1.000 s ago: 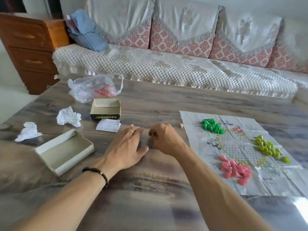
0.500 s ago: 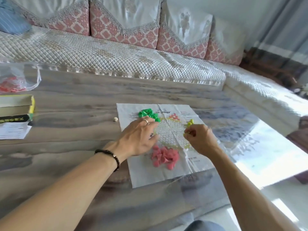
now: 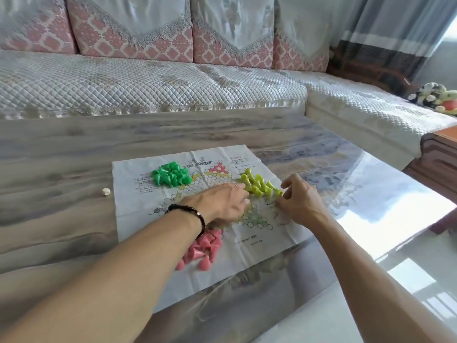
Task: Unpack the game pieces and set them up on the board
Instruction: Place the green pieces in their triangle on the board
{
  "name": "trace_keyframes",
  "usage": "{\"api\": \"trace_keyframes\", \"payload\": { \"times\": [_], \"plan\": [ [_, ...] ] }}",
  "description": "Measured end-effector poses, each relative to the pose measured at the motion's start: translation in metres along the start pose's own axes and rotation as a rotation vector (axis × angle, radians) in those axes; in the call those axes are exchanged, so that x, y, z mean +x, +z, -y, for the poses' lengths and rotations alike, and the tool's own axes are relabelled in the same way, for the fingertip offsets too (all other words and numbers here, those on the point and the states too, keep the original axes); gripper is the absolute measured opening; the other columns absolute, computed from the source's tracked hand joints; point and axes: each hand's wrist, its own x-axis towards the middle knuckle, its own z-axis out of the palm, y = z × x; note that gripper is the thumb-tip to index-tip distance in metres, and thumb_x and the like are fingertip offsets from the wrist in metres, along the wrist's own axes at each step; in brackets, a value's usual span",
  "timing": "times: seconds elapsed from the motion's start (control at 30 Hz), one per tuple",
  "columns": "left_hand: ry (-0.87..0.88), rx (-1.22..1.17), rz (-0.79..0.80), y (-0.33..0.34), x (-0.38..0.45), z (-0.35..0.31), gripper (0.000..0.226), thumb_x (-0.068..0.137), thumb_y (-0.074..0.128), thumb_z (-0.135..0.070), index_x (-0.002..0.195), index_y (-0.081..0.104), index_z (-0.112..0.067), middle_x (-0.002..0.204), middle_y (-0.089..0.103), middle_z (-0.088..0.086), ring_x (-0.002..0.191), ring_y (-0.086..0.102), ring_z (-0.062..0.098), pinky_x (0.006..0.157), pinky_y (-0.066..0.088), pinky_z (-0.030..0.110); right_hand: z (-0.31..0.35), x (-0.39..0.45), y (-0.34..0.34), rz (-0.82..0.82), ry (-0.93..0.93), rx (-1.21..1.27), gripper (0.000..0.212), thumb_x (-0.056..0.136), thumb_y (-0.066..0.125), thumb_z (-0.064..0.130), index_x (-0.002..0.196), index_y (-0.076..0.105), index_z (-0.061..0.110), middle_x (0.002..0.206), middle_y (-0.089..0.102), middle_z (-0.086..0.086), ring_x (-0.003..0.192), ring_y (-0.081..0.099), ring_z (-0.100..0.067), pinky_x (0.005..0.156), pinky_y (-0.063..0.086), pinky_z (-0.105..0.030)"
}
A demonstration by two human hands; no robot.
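A creased paper game board (image 3: 138, 201) with a printed star of circles lies on the table. Three heaps of cone-shaped pieces rest on it: green pieces (image 3: 170, 178) at the far left, yellow-green pieces (image 3: 258, 184) at the far right, pink pieces (image 3: 204, 248) at the near edge, partly under my left forearm. My left hand (image 3: 222, 203) lies over the board's middle, fingertips touching the yellow-green heap. My right hand (image 3: 299, 200) is at the heap's right end, fingers curled with their tips against the pieces. Whether either hand grips a piece is hidden.
A small pale die (image 3: 105, 192) lies on the table left of the board. The glossy marbled table (image 3: 61, 231) has its right edge near my right arm. A quilted sofa (image 3: 148, 87) runs behind, and a plush toy (image 3: 435, 97) sits on its right section.
The view swung right; the boxes, tissues and bag left the frame. Both hands travelled from the bare table left of the board onto the board, closing in on the yellow-green pieces.
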Motion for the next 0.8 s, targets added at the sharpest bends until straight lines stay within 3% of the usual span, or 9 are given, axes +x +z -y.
{"api": "trace_keyframes", "payload": {
  "times": [0.13, 0.23, 0.47, 0.63, 0.73, 0.8],
  "plan": [
    [0.019, 0.013, -0.030, 0.005, 0.016, -0.003, 0.037, 0.103, 0.033, -0.029, 0.118, 0.054, -0.003, 0.148, 0.038, 0.014, 0.129, 0.044, 0.030, 0.108, 0.034, 0.047, 0.001, 0.014, 0.001, 0.033, -0.050, -0.025, 0.022, 0.081, 0.062, 0.018, 0.102, 0.056, 0.016, 0.084, 0.062, 0.001, 0.077, 0.058, -0.018, 0.058, 0.042, -0.024],
    [0.024, -0.006, -0.054, 0.003, 0.010, 0.001, 0.038, 0.103, 0.033, -0.029, 0.120, 0.054, -0.003, 0.151, 0.033, 0.014, 0.128, 0.046, 0.030, 0.107, 0.037, 0.045, 0.004, 0.012, 0.002, 0.025, -0.088, -0.019, 0.026, 0.081, 0.063, 0.019, 0.106, 0.055, 0.015, 0.086, 0.064, 0.000, 0.081, 0.060, -0.020, 0.066, 0.046, -0.029],
    [-0.039, -0.057, -0.158, 0.002, -0.057, 0.037, 0.044, 0.102, 0.034, -0.036, 0.141, 0.038, -0.015, 0.139, 0.048, 0.012, 0.120, 0.051, 0.021, 0.104, 0.042, 0.039, 0.041, -0.012, 0.013, -0.149, -0.200, -0.062, 0.028, 0.082, 0.063, 0.021, 0.108, 0.060, 0.011, 0.103, 0.060, -0.005, 0.088, 0.055, -0.020, 0.075, 0.048, -0.034],
    [-0.188, -0.077, -0.319, 0.000, -0.113, 0.079, 0.046, 0.101, 0.037, -0.033, 0.141, 0.042, -0.009, 0.142, 0.045, 0.010, 0.133, 0.040, 0.024, 0.108, 0.030, 0.031, 0.092, -0.021, 0.036, -0.082, -0.325, -0.025, 0.026, 0.085, 0.063, 0.022, 0.108, 0.064, 0.010, 0.103, 0.063, -0.005, 0.091, 0.058, -0.020, 0.075, 0.042, -0.027],
    [-0.272, -0.075, -0.344, 0.006, -0.127, 0.102, 0.064, 0.091, 0.027, -0.050, 0.136, 0.046, -0.009, 0.142, 0.046, 0.012, 0.132, 0.041, 0.027, 0.109, 0.031, 0.035, 0.118, -0.020, 0.050, 0.011, -0.404, -0.010, 0.027, 0.087, 0.063, 0.020, 0.111, 0.063, 0.008, 0.102, 0.065, -0.004, 0.085, 0.055, -0.015, 0.074, 0.042, -0.023],
    [-0.282, -0.053, -0.359, 0.011, -0.130, 0.112, 0.062, 0.090, 0.033, -0.050, 0.136, 0.046, -0.010, 0.142, 0.046, 0.011, 0.131, 0.041, 0.026, 0.110, 0.030, 0.035, 0.131, -0.016, 0.058, 0.056, -0.429, 0.002, 0.029, 0.088, 0.063, 0.018, 0.115, 0.063, 0.007, 0.104, 0.065, -0.006, 0.086, 0.055, -0.013, 0.073, 0.043, -0.021]
  ]
}}
